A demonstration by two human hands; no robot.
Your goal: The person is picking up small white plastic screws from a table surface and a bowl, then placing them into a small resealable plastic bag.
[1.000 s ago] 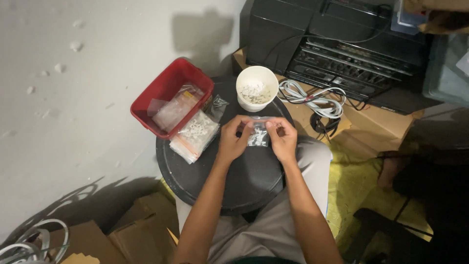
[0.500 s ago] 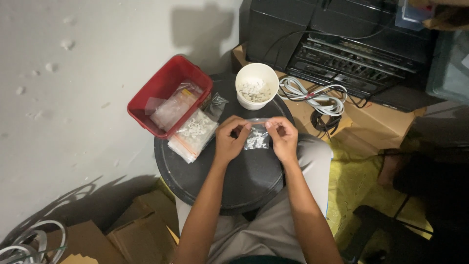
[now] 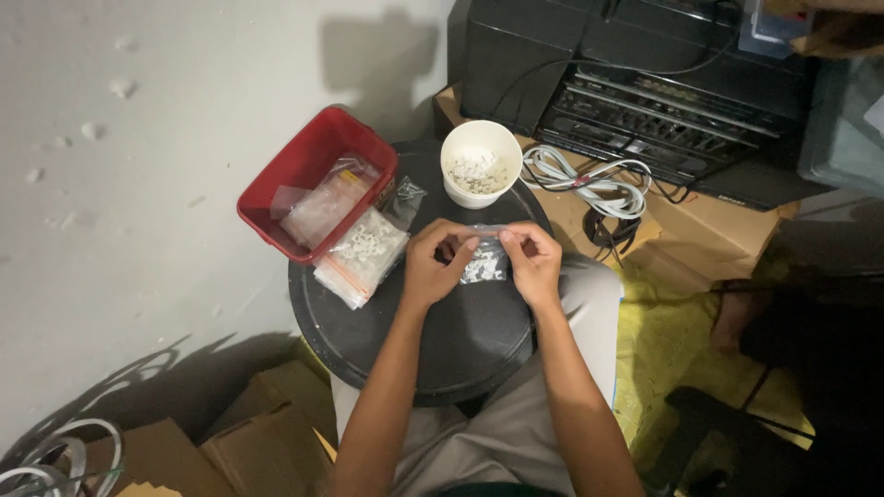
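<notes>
Left hand (image 3: 433, 265) and right hand (image 3: 532, 262) pinch a small clear bag (image 3: 482, 260) of white bits above the round surface's (image 3: 460, 359) far edge; a loose seal could spill them.

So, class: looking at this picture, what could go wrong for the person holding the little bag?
The small clear bag, pinched by the left hand and right hand, could spill its white pieces. The white cup stands close beyond and might tip. The red bin overhangs the round black table.
</notes>
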